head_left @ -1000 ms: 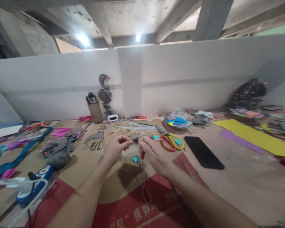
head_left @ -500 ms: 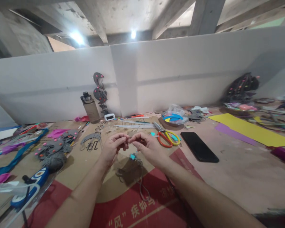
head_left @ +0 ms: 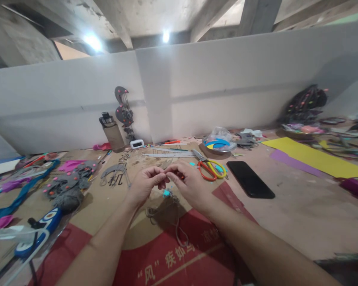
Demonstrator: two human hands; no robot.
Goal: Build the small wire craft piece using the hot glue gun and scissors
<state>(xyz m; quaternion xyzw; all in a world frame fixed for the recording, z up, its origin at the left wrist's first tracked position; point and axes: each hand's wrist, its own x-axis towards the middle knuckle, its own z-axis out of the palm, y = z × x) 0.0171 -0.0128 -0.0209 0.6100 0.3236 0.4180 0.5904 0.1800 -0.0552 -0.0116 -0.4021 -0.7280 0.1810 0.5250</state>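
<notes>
My left hand (head_left: pixel 147 183) and my right hand (head_left: pixel 186 183) meet fingertip to fingertip above the cardboard, both closed in a pinch. Whatever they pinch is too small to make out. Just below them hangs or lies a small turquoise piece (head_left: pixel 166 193) amid a tangle of grey cord (head_left: pixel 176 202); I cannot tell whether it joins the fingers. A loose loop of that cord trails onto the red print of the cardboard (head_left: pixel 131 248). Scissors (head_left: pixel 207 169) with one red and one yellow handle lie beyond my right hand, near turquoise scraps.
A black phone (head_left: pixel 250 179) lies at right, beside yellow sheet material (head_left: pixel 313 157). Behind stand a bottle (head_left: pixel 112 135) and a bowl (head_left: pixel 217 147) with blue pieces. Grey pinned pieces (head_left: pixel 73 180) and a blue-white power strip (head_left: pixel 38 232) are at left.
My fingertips have drawn closer together, the right hand curling inward a little. The view has tilted slightly, so the scene sits somewhat higher at right.
</notes>
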